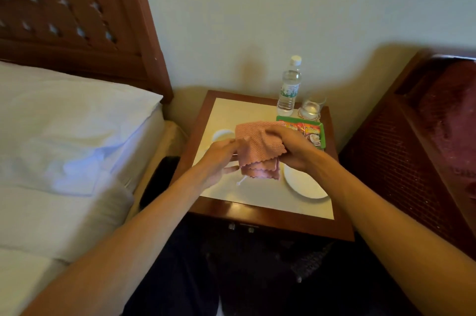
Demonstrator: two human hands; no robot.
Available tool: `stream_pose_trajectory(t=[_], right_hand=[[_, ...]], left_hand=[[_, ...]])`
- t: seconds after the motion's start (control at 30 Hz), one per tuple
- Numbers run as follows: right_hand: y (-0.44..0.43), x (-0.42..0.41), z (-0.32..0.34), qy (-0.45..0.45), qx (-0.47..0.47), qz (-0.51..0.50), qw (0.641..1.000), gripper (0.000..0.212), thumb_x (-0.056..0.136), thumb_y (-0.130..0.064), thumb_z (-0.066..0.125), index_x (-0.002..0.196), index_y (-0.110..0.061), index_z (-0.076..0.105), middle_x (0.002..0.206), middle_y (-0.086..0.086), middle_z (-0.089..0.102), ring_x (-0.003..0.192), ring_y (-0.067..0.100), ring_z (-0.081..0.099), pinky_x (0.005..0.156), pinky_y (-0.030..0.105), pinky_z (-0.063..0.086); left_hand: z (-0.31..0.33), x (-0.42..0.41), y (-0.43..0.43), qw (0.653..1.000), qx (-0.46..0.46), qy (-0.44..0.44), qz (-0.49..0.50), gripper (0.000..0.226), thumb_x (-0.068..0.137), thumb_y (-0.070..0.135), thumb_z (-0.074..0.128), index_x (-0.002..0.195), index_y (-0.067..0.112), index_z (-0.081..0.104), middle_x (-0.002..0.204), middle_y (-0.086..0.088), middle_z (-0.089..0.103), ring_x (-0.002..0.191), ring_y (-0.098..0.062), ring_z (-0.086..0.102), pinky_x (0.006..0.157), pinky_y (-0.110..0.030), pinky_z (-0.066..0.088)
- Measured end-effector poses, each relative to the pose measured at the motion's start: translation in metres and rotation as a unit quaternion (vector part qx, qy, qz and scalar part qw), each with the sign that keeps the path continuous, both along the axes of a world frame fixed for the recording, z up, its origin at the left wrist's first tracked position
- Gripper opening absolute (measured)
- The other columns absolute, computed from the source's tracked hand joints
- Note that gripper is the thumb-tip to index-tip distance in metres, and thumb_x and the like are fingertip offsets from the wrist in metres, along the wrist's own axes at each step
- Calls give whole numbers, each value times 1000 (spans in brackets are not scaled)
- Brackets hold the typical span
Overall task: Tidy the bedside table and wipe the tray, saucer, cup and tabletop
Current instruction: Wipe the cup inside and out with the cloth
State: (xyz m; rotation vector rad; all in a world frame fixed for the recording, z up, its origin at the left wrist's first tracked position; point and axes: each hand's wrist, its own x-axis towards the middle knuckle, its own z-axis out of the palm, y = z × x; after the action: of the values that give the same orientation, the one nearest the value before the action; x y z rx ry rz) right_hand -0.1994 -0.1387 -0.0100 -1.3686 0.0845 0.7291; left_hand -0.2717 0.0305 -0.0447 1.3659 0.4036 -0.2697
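I hold a folded pink cloth (257,150) over the bedside table (257,215). My right hand (293,148) grips its right side from above. My left hand (221,158) pinches its left edge. A white saucer (304,184) lies on the tabletop below my right hand. A white cup (222,134) stands behind my left hand, partly hidden. The green tray (322,132) with red packets (309,131) sits at the back right, half covered by my right hand. A thin white stick (240,181) lies under the cloth.
A water bottle (289,86) and a glass (311,107) on a coaster stand at the table's back right corner by the wall. A bed with a white pillow (72,119) is to the left. A dark red armchair (425,135) is to the right.
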Motion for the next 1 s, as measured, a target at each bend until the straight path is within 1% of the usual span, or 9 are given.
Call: stream_pose_trajectory(t=[0.17,0.27,0.4,0.5,0.6,0.7,0.83,0.93,1.0], right_hand=[[0,-1,12,-33,-75,87,993,21,100,-21,56,120,-16,61,116,8,68,106,25,65,86,39,56],[-5,-6,21,-61,-90,136,985,22,94,-6,62,114,-16,61,112,8,67,105,27,65,87,37,57],[-7,-6,25,-103,-112,103,983,32,88,-4,69,119,-9,62,105,7,71,89,20,70,70,27,59],[-7,-4,23,-105,-123,82,983,36,87,-7,70,122,-5,63,109,10,73,96,26,72,83,36,60],[-10,-3,22,-75,-95,83,989,31,92,-5,65,123,-6,62,111,9,72,98,24,69,88,34,55],[-16,-3,23,-66,-55,93,992,30,95,3,57,121,-10,64,111,11,68,98,24,63,90,36,52],[-22,-5,30,-71,0,79,994,32,98,9,45,109,-12,67,100,7,71,91,19,67,72,24,59],[-23,-4,35,-59,42,69,995,36,98,7,34,113,-7,65,109,11,67,97,22,65,78,26,59],[-25,-1,33,-36,75,50,995,45,90,6,29,119,-1,62,114,16,63,99,25,61,87,31,53]], left_hand=[[14,-2,13,999,6,-19,30,35,89,19,72,120,9,61,117,-7,70,111,-27,65,91,-42,54],[24,-4,19,999,20,-24,29,37,89,20,72,121,6,59,111,-9,70,104,-28,68,88,-43,56],[34,-6,26,999,48,-22,-1,32,89,21,71,118,12,61,116,-11,68,105,-30,67,90,-43,55],[39,-8,30,999,23,-22,7,24,91,14,68,115,13,62,120,-14,67,108,-32,66,88,-41,55],[41,-8,31,1000,-26,-16,-3,20,95,7,60,114,15,62,123,-16,65,107,-32,66,88,-40,56],[40,-7,35,996,-89,-12,2,32,97,0,55,125,14,60,124,-16,64,105,-30,67,83,-39,59],[42,-7,35,986,-163,-30,17,36,99,-7,45,127,12,57,121,-19,62,106,-30,66,77,-35,61],[46,-8,36,976,-206,-61,28,35,99,5,42,132,4,53,120,-21,58,109,-33,61,88,-38,57],[47,-5,37,970,-228,-66,48,34,96,20,44,122,1,57,114,-20,58,106,-33,60,93,-41,53]])
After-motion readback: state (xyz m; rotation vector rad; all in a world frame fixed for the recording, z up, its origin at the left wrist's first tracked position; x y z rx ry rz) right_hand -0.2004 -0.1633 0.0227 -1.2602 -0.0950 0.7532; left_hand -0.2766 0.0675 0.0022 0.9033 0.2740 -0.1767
